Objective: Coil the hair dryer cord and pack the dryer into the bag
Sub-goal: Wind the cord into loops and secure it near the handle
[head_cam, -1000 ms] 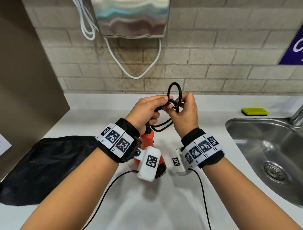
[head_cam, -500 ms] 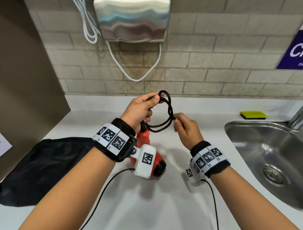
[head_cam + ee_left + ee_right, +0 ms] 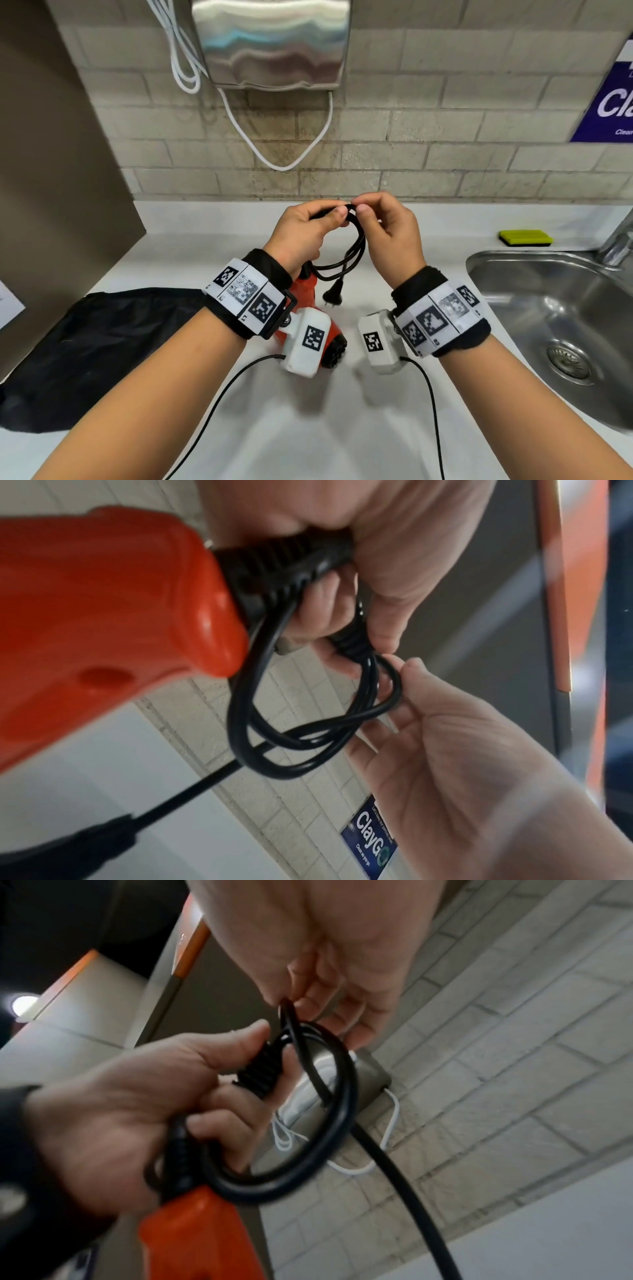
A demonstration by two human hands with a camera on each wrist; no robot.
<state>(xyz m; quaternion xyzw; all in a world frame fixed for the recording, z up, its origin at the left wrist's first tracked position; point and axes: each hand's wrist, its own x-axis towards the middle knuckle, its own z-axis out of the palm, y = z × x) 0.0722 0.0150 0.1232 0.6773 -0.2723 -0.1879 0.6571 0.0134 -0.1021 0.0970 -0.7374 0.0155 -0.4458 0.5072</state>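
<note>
The orange hair dryer (image 3: 310, 291) hangs below my left hand (image 3: 305, 226), mostly hidden behind my left wrist; its handle end (image 3: 113, 601) fills the left wrist view. Its black cord (image 3: 356, 253) is looped into a small coil. My left hand grips the coil (image 3: 308, 731) and the ribbed cord collar (image 3: 262, 1074) between thumb and fingers. My right hand (image 3: 383, 226) pinches the top of the loop (image 3: 291, 1015) just right of the left thumb. The plug (image 3: 334, 296) dangles under the coil. The black bag (image 3: 96, 349) lies flat on the counter at the left.
A steel sink (image 3: 561, 329) is set into the white counter (image 3: 308, 428) at the right, with a yellow-green sponge (image 3: 525, 237) behind it. A metal hand dryer (image 3: 272, 42) with white cables hangs on the brick wall. A brown panel (image 3: 51, 171) stands at the left.
My right hand rose from the lower part of the loop to meet the left hand at the top. The coil hangs lower and the plug has come into sight beneath it.
</note>
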